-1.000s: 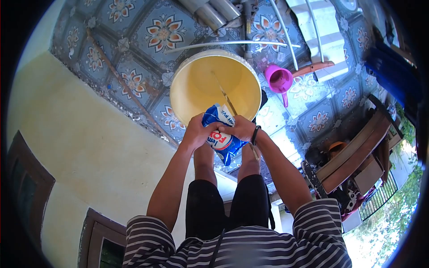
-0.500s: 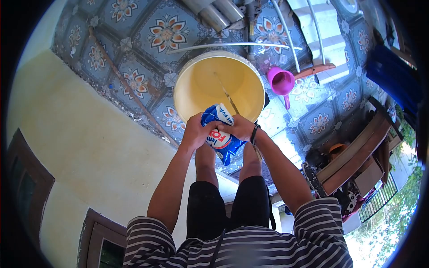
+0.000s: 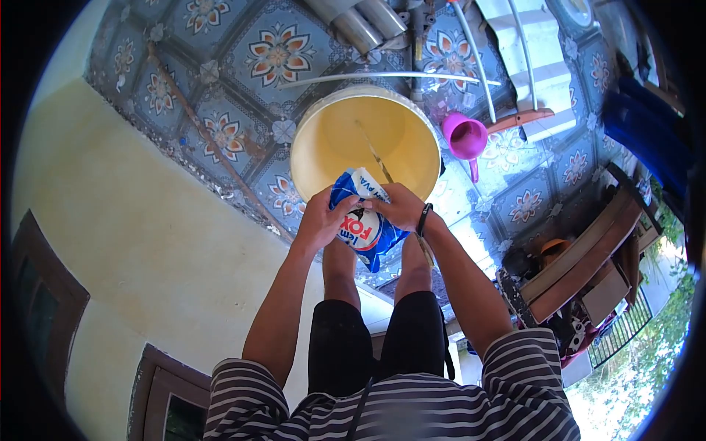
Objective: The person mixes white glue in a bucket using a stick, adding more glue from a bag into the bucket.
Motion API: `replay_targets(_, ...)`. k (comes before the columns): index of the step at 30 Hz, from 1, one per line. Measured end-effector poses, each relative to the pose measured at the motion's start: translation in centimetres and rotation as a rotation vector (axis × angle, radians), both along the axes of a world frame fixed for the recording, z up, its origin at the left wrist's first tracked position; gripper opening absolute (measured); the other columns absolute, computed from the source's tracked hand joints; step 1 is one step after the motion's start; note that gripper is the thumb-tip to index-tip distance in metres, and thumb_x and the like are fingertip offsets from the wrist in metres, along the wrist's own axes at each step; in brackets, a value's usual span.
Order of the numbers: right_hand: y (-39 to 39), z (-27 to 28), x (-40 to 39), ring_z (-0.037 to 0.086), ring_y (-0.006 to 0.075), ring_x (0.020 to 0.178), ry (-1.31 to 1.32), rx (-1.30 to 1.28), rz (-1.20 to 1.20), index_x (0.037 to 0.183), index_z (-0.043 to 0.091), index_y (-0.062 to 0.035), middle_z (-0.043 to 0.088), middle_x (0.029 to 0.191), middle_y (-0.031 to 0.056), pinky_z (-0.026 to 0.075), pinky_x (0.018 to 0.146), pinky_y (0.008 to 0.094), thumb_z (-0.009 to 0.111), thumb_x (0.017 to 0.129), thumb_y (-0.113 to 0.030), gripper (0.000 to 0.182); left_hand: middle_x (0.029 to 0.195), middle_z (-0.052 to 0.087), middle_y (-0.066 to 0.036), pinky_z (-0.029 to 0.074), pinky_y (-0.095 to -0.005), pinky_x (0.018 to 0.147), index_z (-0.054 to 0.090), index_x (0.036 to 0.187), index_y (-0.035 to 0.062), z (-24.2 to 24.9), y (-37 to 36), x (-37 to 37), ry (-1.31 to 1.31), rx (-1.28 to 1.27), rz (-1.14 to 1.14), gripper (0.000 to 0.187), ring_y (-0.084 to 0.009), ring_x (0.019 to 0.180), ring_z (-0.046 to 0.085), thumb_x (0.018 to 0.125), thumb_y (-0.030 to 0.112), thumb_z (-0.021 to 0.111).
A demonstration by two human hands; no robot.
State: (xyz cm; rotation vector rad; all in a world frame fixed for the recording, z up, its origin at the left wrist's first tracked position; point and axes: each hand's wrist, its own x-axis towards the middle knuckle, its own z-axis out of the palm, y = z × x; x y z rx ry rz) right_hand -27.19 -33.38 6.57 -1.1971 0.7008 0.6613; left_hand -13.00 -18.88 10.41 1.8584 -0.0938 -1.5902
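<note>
Blue-and-white Lem Fox PVA glue packet (image 3: 365, 234), one: was pinched near its top between left hand (image 3: 321, 220) and right hand (image 3: 403, 207), by the near rim of the bucket. Bucket (image 3: 315, 143), yellow inside, one: stood on floral floor tiles (image 3: 246, 81). Stick (image 3: 377, 158), slender, one: ran from the bucket's interior past the right hand. Dipper (image 3: 465, 137), magenta, one: was just beside the bucket.

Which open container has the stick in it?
The wide yellow bucket: the stick reaches down inside it. The smaller pink dipper to its right shows no stick.
</note>
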Motion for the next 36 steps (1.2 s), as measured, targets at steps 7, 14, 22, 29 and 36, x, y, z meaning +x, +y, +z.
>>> replay_targets(7,0.9,-0.6,0.6,0.069,0.0297,0.088,0.043,-0.081,-0.013,0.114,0.065,-0.0016,0.071,0.100,0.0179,0.052,0.082,0.0373,0.063,0.092,-0.027,0.034,0.102,0.070,-0.011,0.055,-0.0275,0.078,0.061,0.115,-0.0028,-0.6,0.0,-0.3,0.006,0.026,0.047,0.031,-0.0140,0.088,0.068,0.091,0.016,0.066)
replay_targets(14,1.0,-0.4,0.9,0.068,0.0313,0.088,0.083,-0.085,-0.012,0.113,0.065,-0.0004,0.071,0.099,0.0189,0.052,0.080,0.0379,0.062,0.091,-0.027,0.034,0.103,0.070,-0.011,0.055,-0.0274,0.080,0.061,0.116,-0.0028,-0.5,-0.2,-0.3,-0.010,0.061,0.040,0.029,-0.0151,0.090,0.068,0.091,0.012,0.065)
replay_targets(22,0.9,-0.2,1.0,0.068,0.0317,0.087,0.084,-0.087,-0.014,0.113,0.064,0.0000,0.070,0.099,0.0192,0.052,0.080,0.0383,0.062,0.091,-0.027,0.034,0.103,0.070,-0.010,0.055,-0.0271,0.080,0.061,0.116,-0.0024,-0.9,0.1,-0.5,-0.020,0.048,0.050,0.028,-0.0141,0.089,0.067,0.091,0.009,0.065)
replay_targets(29,1.2,-0.8,0.8,0.069,0.0315,0.087,0.043,-0.105,-0.022,0.113,0.064,-0.0001,0.071,0.099,0.0190,0.052,0.080,0.0382,0.063,0.091,-0.027,0.035,0.102,0.070,-0.010,0.055,-0.0269,0.079,0.061,0.117,-0.0027,-1.2,0.3,-0.5,-0.050,0.013,0.050,0.029,-0.0138,0.088,0.067,0.091,0.009,0.065)
replay_targets(36,1.3,-0.9,0.9,0.068,0.0315,0.087,0.033,-0.104,-0.049,0.109,0.066,-0.0008,0.070,0.097,0.0196,0.052,0.080,0.0391,0.062,0.091,-0.029,0.033,0.101,0.070,-0.010,0.055,-0.0270,0.079,0.062,0.115,-0.0030,-1.0,0.1,-0.4,-0.034,0.030,0.066,0.027,-0.0138,0.088,0.067,0.091,0.009,0.064)
